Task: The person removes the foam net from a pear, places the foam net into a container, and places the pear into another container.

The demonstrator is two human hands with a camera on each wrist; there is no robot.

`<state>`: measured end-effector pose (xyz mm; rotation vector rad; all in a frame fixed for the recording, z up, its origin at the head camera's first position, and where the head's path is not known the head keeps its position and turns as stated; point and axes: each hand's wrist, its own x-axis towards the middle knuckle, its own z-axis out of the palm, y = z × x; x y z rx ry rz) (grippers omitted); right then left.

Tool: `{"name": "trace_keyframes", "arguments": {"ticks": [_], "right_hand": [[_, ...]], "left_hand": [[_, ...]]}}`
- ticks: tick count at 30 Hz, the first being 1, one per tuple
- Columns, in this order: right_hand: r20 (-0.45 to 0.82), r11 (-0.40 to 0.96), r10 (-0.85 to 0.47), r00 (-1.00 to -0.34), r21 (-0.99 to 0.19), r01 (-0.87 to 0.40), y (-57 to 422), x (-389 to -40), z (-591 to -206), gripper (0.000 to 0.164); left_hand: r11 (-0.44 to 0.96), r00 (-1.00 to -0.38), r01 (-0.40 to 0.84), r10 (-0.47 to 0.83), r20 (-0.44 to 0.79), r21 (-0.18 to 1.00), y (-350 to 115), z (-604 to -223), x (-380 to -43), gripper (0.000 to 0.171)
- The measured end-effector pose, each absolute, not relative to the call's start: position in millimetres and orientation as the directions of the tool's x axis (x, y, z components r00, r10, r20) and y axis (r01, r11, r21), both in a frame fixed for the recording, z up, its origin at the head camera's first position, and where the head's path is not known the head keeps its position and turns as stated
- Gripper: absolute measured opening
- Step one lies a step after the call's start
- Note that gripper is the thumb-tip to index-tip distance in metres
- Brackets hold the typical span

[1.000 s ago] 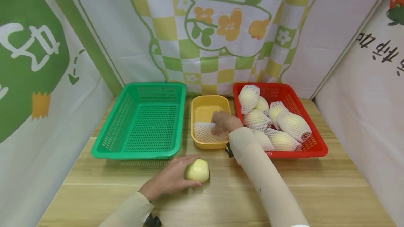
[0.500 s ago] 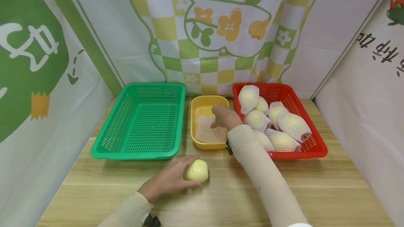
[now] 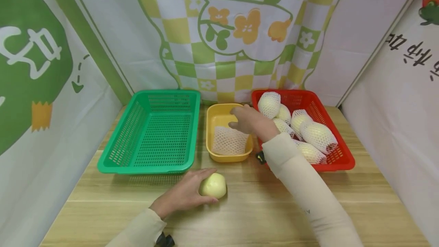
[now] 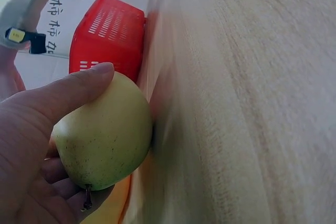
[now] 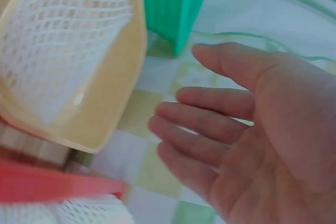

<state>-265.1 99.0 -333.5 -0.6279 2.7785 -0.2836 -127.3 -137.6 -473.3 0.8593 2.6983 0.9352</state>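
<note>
My left hand (image 3: 186,191) grips a bare pale yellow-green pear (image 3: 214,186) on the wooden table, thumb on one side and fingers curled round the other. In the left wrist view the pear (image 4: 107,129) shows its dark stem. A white foam net sleeve (image 3: 229,141) lies flat in the small yellow tub (image 3: 229,158). Over that tub's right rim hovers my right hand (image 3: 252,120), holding nothing. The right wrist view shows this hand (image 5: 236,124) with its fingers loosely extended, beside the tub with the net sleeve (image 5: 68,30).
At the left stands a green perforated basket (image 3: 147,169). A red basket (image 3: 337,136) at the right holds several pears in foam nets (image 3: 319,136). Behind them hangs a patterned curtain (image 3: 219,64). Bare wooden table (image 3: 274,209) lies in front.
The net sleeve has dropped from my right hand and lies flat in the yellow tub. That hand has since lifted and shifted towards the red basket. My left hand keeps its place on the pear.
</note>
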Motion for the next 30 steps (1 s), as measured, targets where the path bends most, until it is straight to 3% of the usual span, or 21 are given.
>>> {"name": "trace_keyframes", "arguments": {"ticks": [6, 10, 15, 22, 30], "right_hand": [[-0.241, 0.876, -0.475, -0.846, -0.219, -0.43, 117.6, -238.9, -326.9, 0.066], [-0.241, 0.866, -0.485, -0.841, -0.267, -0.423, 134.3, -220.3, -336.4, 0.073], [-0.159, 0.83, -0.53, -0.833, -0.297, -0.472, 155.3, -201.2, -358.8, 0.077], [-0.003, 0.798, -0.571, -0.821, -0.241, -0.553, 177.3, -181.7, -388.8, 0.085], [0.092, 0.778, -0.597, -0.797, -0.177, -0.603, 183.8, -170.5, -413.7, 0.091]], "left_hand": [[0.633, -0.818, 0.481, 0.573, 0.05, 0.607, -137.4, -473.9, -128.4, 0.087], [0.629, -0.816, 0.483, 0.575, 0.054, 0.609, -137.9, -474.7, -127.8, 0.087], [0.626, -0.815, 0.488, 0.577, 0.061, 0.608, -138.5, -474.8, -127.4, 0.086], [0.626, -0.817, 0.489, 0.573, 0.067, 0.608, -137.6, -475.6, -126.2, 0.085], [0.64, -0.833, 0.459, 0.551, 0.048, 0.616, -137.8, -474.6, -124.8, 0.084]]}}
